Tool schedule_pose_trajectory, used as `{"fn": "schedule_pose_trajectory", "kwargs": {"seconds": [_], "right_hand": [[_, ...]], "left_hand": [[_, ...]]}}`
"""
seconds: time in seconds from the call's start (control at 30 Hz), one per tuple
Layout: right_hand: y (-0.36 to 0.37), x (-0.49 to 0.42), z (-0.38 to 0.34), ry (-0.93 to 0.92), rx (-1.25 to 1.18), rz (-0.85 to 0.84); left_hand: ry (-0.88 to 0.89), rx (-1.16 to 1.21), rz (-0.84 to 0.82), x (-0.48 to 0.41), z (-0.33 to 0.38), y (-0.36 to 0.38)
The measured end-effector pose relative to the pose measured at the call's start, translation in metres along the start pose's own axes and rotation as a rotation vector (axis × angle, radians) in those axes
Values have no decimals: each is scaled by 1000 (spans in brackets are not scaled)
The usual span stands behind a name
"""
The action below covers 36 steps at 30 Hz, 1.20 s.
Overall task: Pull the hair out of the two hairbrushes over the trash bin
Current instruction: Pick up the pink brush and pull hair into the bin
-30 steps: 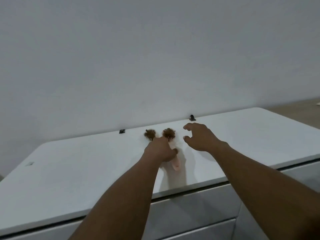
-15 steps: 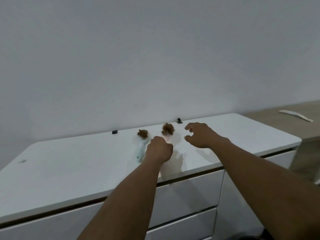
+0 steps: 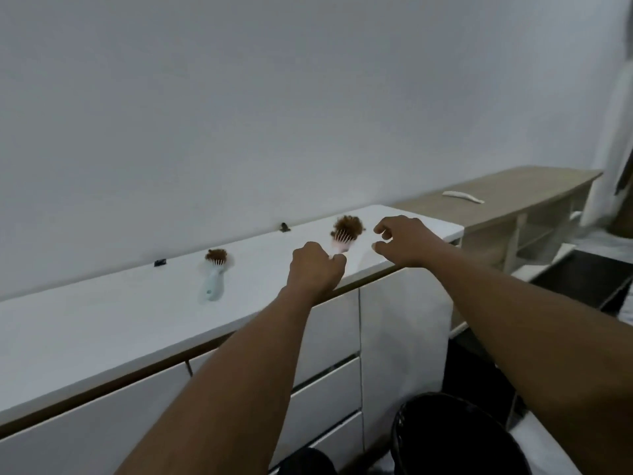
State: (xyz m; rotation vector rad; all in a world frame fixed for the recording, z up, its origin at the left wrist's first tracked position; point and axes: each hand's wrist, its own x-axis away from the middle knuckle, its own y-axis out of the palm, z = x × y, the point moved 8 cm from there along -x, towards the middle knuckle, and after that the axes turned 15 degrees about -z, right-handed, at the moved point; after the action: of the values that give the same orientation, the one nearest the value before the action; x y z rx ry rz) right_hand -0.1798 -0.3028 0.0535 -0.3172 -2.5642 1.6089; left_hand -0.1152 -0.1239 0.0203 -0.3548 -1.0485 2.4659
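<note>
Head view: left hand [image 3: 315,269] has lifted the pink hairbrush [image 3: 344,236], grip pinching its handle; right hand [image 3: 404,240] spread.

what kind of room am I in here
Probably a bedroom or dressing area at home: a white chest of drawers against a bare wall, two hairbrushes full of hair, and a black trash bin on the floor.

Two hairbrushes, a mint brush [image 3: 212,279] and a pink brush [image 3: 342,236], each clogged with one brown hair clump, sit at a white surface [image 3: 102,323]; two small black clips [image 3: 160,262] line its back edge, one black trash bin [image 3: 455,437] below.
</note>
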Motion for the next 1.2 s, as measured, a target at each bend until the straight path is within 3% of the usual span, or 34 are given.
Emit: {"fn": "schedule_pose_trajectory", "kwargs": {"seconds": [0.23,0.43,0.7,0.83,1.2], "right_hand": [[10,63,103,178,-111,36],[75,97,210,361,-344,21],[255,114,356,752,-848,-18],[338,116,401,862,-1077,-65],[481,93,465,1109,-1483,-10]], "left_hand": [[135,20,-178,19,33,102],[159,-37,-368,10,26,214],[11,-78,-656,11,-75,389],[-96,-75,-783,7,-133,456],[-92,-40,-957,-19,-208,538]]}}
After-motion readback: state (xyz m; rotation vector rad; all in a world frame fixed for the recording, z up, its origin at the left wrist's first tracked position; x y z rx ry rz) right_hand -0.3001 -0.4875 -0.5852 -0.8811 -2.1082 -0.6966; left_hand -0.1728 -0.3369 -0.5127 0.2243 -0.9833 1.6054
